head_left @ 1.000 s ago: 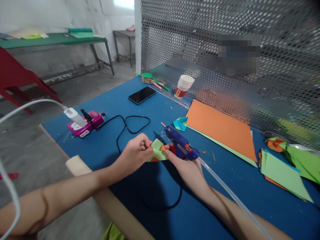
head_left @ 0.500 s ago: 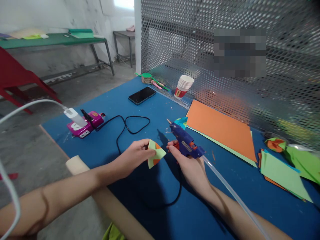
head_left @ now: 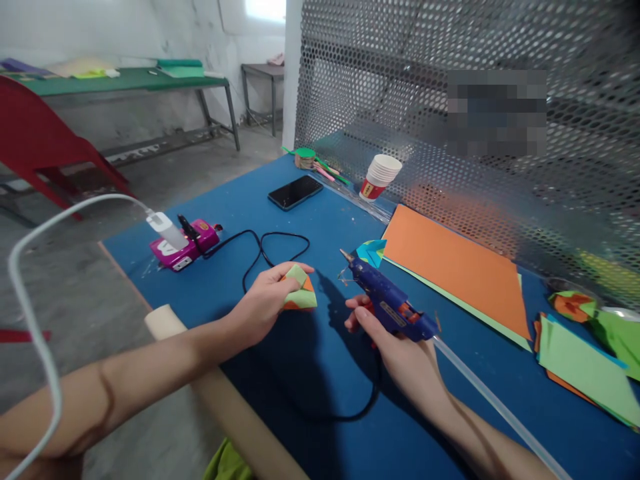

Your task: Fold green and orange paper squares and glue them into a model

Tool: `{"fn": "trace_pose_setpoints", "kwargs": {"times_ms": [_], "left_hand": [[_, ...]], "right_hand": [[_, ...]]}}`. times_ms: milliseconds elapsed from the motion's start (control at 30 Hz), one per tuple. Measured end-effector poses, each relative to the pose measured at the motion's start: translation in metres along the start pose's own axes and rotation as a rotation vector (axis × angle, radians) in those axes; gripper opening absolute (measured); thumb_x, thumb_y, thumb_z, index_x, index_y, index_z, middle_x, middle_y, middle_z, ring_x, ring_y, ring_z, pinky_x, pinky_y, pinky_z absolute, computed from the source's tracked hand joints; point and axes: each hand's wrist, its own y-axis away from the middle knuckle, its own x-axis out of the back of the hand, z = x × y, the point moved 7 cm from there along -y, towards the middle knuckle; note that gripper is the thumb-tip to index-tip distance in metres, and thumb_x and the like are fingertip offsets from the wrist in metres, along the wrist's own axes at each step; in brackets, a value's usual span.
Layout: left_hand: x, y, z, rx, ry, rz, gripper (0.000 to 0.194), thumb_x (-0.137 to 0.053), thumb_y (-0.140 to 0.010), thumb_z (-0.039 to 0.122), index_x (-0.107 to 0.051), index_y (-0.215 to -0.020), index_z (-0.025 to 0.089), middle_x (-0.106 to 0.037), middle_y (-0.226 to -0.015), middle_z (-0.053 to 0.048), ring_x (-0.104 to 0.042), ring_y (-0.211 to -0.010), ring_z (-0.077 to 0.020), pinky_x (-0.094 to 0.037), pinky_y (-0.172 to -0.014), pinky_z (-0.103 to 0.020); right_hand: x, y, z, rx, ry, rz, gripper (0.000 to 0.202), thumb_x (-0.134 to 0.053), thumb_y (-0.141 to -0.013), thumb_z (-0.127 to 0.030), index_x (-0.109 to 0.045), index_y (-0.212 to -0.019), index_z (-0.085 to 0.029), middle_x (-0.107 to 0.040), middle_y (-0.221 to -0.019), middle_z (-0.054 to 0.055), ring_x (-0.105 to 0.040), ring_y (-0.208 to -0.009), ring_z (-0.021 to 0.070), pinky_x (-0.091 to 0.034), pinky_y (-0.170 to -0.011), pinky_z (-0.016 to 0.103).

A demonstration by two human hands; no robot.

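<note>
Between the thumb and fingers of my left hand is a small folded paper piece, light green with orange. My right hand is wrapped round a blue hot glue gun, its nozzle pointing up and to the left, away from the folded paper. A long clear glue stick sticks out of the gun's back end. Behind the nozzle lies a blue and green folded paper piece on the blue table. The gun's black cord hangs below my right hand.
A magenta power strip with a white plug stands at the left. Farther back are a phone and stacked paper cups. Orange sheets and light green squares lie to the right. A perforated metal panel borders the table.
My left hand has turned the folded paper, so its pointed end no longer faces right. The glue gun sits slightly lower and farther right in view, while the whole scene has shifted right.
</note>
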Motion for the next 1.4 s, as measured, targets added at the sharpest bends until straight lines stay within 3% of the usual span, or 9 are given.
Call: {"fn": "trace_pose_setpoints", "kwargs": {"times_ms": [233,367,433,633,800,900,1033,1233,1400], "left_hand": [[0.003,0.0,0.0,0.028,0.122,0.003,0.02,-0.048,-0.068,0.011,-0.059,-0.083,0.019,-0.057,-0.078,0.0,-0.057,-0.065,-0.0107,-0.052,-0.062,-0.027],[0.003,-0.001,0.003,-0.035,0.097,-0.011,0.005,-0.054,-0.072,0.019,-0.056,-0.076,0.019,-0.054,-0.077,0.001,-0.057,-0.067,-0.0111,-0.05,-0.061,-0.024],[0.004,-0.002,0.004,-0.084,0.04,-0.009,0.006,-0.055,-0.075,0.026,-0.057,-0.075,0.02,-0.054,-0.078,0.001,-0.056,-0.067,-0.011,-0.049,-0.061,-0.023],[-0.005,0.0,0.003,-0.066,0.046,-0.03,0.018,-0.049,-0.083,0.034,-0.06,-0.087,0.02,-0.055,-0.079,0.001,-0.055,-0.069,-0.0109,-0.047,-0.061,-0.022],[-0.014,0.007,0.002,0.02,0.103,-0.037,0.026,-0.049,-0.084,0.036,-0.058,-0.104,0.02,-0.061,-0.086,0.0,-0.059,-0.07,-0.0117,-0.045,-0.061,-0.022],[-0.019,0.009,0.001,0.039,0.155,-0.075,0.03,-0.048,-0.085,0.035,-0.054,-0.109,0.019,-0.065,-0.091,-0.003,-0.063,-0.073,-0.0147,-0.047,-0.064,-0.025],[-0.023,0.01,0.0,0.067,0.226,-0.147,0.026,-0.046,-0.085,0.028,-0.049,-0.108,0.016,-0.067,-0.092,-0.008,-0.066,-0.077,-0.0192,-0.049,-0.072,-0.03],[-0.017,0.011,0.0,0.031,0.041,-0.094,0.021,-0.047,-0.073,0.011,-0.054,-0.092,0.017,-0.065,-0.077,-0.002,-0.058,-0.061,-0.0115,-0.043,-0.053,-0.021],[-0.014,0.01,0.004,-0.06,-0.189,-0.035,0.012,-0.048,-0.073,0.012,-0.054,-0.082,0.017,-0.06,-0.064,0.001,-0.054,-0.054,-0.01,-0.04,-0.047,-0.02]], "right_hand": [[0.0,-0.001,0.0,0.006,0.042,-0.014,0.035,-0.062,-0.071,-0.05,-0.063,-0.087,-0.018,-0.069,-0.076,0.005,-0.064,-0.06,0.016,-0.05,-0.056,0.028],[0.0,-0.001,0.003,0.017,0.014,-0.006,0.034,-0.062,-0.073,-0.048,-0.062,-0.088,-0.018,-0.07,-0.079,0.006,-0.065,-0.065,0.0173,-0.053,-0.062,0.031],[0.0,-0.002,0.007,0.019,-0.006,0.0,0.032,-0.062,-0.073,-0.047,-0.062,-0.089,-0.018,-0.07,-0.081,0.005,-0.067,-0.068,0.0177,-0.054,-0.067,0.032],[-0.014,0.0,0.022,-0.008,-0.27,-0.127,0.031,-0.061,-0.079,-0.041,-0.06,-0.1,-0.018,-0.072,-0.082,0.007,-0.069,-0.072,0.0197,-0.055,-0.073,0.036],[-0.029,0.003,0.021,-0.057,-0.507,-0.182,0.037,-0.064,-0.078,-0.036,-0.057,-0.111,-0.02,-0.068,-0.103,0.01,-0.069,-0.086,0.0251,-0.056,-0.075,0.04],[-0.034,0.001,0.018,-0.073,-0.601,-0.177,0.032,-0.066,-0.077,-0.033,-0.06,-0.106,-0.021,-0.065,-0.113,0.01,-0.068,-0.089,0.0253,-0.057,-0.076,0.039],[-0.036,-0.003,0.019,-0.1,-0.644,-0.198,0.024,-0.067,-0.076,-0.031,-0.065,-0.096,-0.018,-0.068,-0.105,0.009,-0.068,-0.092,0.0249,-0.056,-0.079,0.038],[-0.034,-0.006,0.022,-0.098,-0.658,-0.21,0.021,-0.068,-0.077,-0.03,-0.067,-0.093,-0.017,-0.068,-0.107,0.01,-0.066,-0.097,0.0257,-0.055,-0.082,0.038],[-0.031,-0.005,0.026,-0.068,-0.58,-0.238,0.028,-0.066,-0.078,-0.033,-0.067,-0.1,-0.016,-0.067,-0.111,0.012,-0.064,-0.102,0.0269,-0.052,-0.088,0.041]]}}
